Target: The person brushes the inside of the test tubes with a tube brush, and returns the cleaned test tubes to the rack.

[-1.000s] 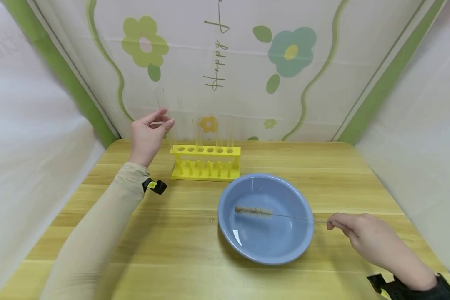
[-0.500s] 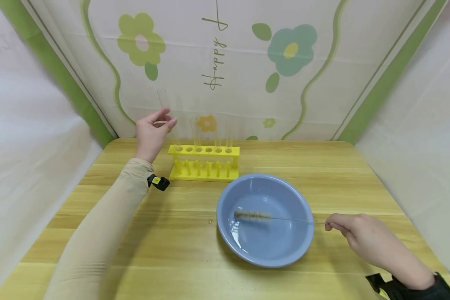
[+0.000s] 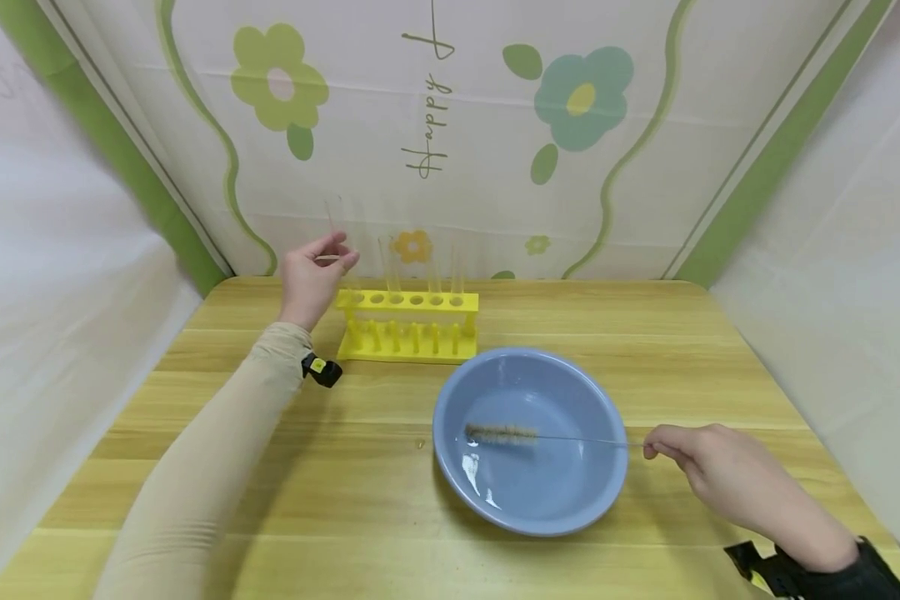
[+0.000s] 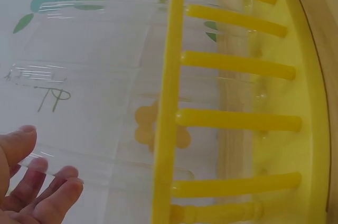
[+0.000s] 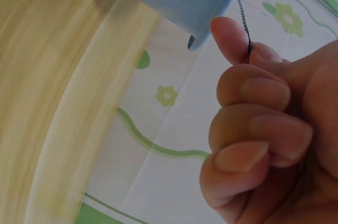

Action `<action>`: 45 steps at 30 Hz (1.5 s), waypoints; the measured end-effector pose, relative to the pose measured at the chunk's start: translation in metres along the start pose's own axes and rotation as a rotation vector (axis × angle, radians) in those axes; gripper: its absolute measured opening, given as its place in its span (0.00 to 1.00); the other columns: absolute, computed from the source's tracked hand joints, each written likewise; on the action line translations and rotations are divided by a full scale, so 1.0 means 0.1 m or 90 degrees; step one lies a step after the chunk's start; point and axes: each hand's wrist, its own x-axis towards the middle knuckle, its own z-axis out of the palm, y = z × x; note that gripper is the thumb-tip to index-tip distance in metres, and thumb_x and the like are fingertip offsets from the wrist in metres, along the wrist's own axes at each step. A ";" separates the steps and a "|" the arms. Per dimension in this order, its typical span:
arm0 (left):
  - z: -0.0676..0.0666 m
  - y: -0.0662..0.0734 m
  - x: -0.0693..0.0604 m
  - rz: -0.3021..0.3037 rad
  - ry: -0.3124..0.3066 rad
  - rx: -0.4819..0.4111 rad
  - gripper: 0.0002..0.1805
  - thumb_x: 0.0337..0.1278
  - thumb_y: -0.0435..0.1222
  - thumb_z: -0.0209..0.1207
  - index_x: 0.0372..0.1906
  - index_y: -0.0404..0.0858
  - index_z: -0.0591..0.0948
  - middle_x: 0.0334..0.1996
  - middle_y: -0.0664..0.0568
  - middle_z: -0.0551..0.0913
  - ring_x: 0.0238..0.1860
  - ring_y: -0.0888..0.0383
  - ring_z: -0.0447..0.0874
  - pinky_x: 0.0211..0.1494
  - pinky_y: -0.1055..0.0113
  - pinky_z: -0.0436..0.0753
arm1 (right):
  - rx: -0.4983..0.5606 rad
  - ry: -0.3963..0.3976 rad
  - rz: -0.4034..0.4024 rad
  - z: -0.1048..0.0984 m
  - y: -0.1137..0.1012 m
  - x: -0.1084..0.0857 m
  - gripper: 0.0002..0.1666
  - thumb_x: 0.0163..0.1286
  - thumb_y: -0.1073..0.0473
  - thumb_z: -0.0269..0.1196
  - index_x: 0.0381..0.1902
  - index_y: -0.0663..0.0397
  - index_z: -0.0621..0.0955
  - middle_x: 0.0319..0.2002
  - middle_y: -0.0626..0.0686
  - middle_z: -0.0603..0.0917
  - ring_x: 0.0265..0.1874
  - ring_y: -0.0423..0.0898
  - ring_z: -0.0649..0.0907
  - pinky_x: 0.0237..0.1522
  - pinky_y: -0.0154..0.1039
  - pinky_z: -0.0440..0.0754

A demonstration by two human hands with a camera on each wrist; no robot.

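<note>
At the rack's left end, my left hand pinches a clear test tube upright; its lower part reaches the leftmost hole of the yellow rack. The left wrist view shows the thumb and fingers around this tube beside the rack's top bar. Several other clear tubes stand in the rack. My right hand pinches the thin wire handle of a bristle brush, whose head is over the inside of the blue basin. In the right wrist view, thumb and forefinger grip the twisted wire.
The wooden table has a small wet spot left of the basin. Behind it hangs a white curtain with flower prints, and white cloth sides rise at left and right. The basin is right of and in front of the rack.
My left hand has moved slightly right and the held tube has come down a little over the last half second. The right hand and brush have shifted slightly left.
</note>
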 end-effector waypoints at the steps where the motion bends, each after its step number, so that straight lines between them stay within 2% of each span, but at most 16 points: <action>1: 0.00 -0.02 0.00 0.000 -0.002 0.005 0.23 0.58 0.42 0.69 0.59 0.42 0.82 0.45 0.49 0.84 0.44 0.56 0.84 0.48 0.69 0.83 | -0.001 0.000 0.000 0.00 0.00 0.00 0.17 0.60 0.69 0.68 0.35 0.36 0.84 0.30 0.35 0.85 0.23 0.28 0.73 0.21 0.32 0.71; 8: 0.03 -0.16 -0.02 0.002 -0.019 0.015 0.23 0.59 0.41 0.68 0.59 0.40 0.82 0.45 0.47 0.84 0.44 0.55 0.84 0.47 0.68 0.84 | -0.003 -0.002 0.007 0.00 -0.02 0.01 0.17 0.61 0.69 0.67 0.35 0.36 0.84 0.30 0.35 0.84 0.23 0.28 0.72 0.20 0.32 0.69; 13: 0.03 -0.25 -0.03 -0.001 -0.028 0.052 0.23 0.60 0.42 0.67 0.59 0.40 0.82 0.44 0.47 0.85 0.44 0.55 0.83 0.49 0.66 0.82 | 0.002 0.000 0.004 0.01 -0.04 0.01 0.17 0.61 0.69 0.67 0.35 0.36 0.84 0.30 0.35 0.84 0.23 0.28 0.73 0.20 0.31 0.69; 17: 0.03 -0.29 -0.04 0.000 -0.038 0.085 0.22 0.61 0.41 0.67 0.58 0.39 0.82 0.43 0.47 0.85 0.43 0.55 0.83 0.47 0.65 0.82 | 0.002 0.006 0.001 0.02 -0.04 0.01 0.18 0.60 0.70 0.68 0.35 0.36 0.84 0.30 0.35 0.84 0.24 0.28 0.75 0.20 0.31 0.69; 25: 0.04 -0.36 -0.08 0.008 -0.071 0.111 0.21 0.62 0.40 0.66 0.57 0.38 0.83 0.43 0.46 0.86 0.44 0.54 0.83 0.46 0.63 0.83 | 0.012 0.002 0.000 0.03 -0.05 0.01 0.18 0.59 0.70 0.68 0.36 0.37 0.85 0.31 0.34 0.85 0.25 0.29 0.77 0.21 0.32 0.72; 33: 0.04 -0.37 -0.10 0.008 -0.081 0.126 0.22 0.61 0.43 0.66 0.58 0.38 0.82 0.43 0.46 0.86 0.44 0.53 0.83 0.47 0.60 0.82 | 0.026 0.006 -0.005 0.05 -0.07 0.01 0.18 0.60 0.70 0.68 0.36 0.36 0.85 0.31 0.33 0.84 0.26 0.31 0.79 0.22 0.32 0.75; 39: -0.05 -0.35 -0.13 0.009 -0.100 0.163 0.31 0.60 0.45 0.68 0.66 0.38 0.76 0.52 0.41 0.80 0.52 0.46 0.76 0.52 0.54 0.78 | 0.028 0.013 -0.012 0.08 -0.08 0.02 0.18 0.60 0.69 0.69 0.36 0.37 0.85 0.31 0.34 0.84 0.27 0.31 0.80 0.23 0.33 0.77; 42: -0.09 -0.29 -0.17 0.036 -0.082 0.192 0.33 0.59 0.44 0.68 0.68 0.39 0.74 0.51 0.40 0.76 0.49 0.45 0.72 0.48 0.54 0.75 | 0.027 0.019 -0.013 0.09 -0.08 0.03 0.18 0.60 0.69 0.69 0.38 0.37 0.86 0.33 0.35 0.86 0.30 0.34 0.83 0.25 0.35 0.80; 45: -0.10 -0.19 -0.25 0.085 -0.050 0.210 0.30 0.61 0.42 0.67 0.65 0.37 0.75 0.46 0.41 0.74 0.43 0.47 0.70 0.42 0.57 0.72 | 0.038 0.035 -0.018 0.09 -0.09 0.04 0.17 0.60 0.67 0.70 0.40 0.38 0.85 0.32 0.35 0.85 0.25 0.31 0.79 0.23 0.32 0.77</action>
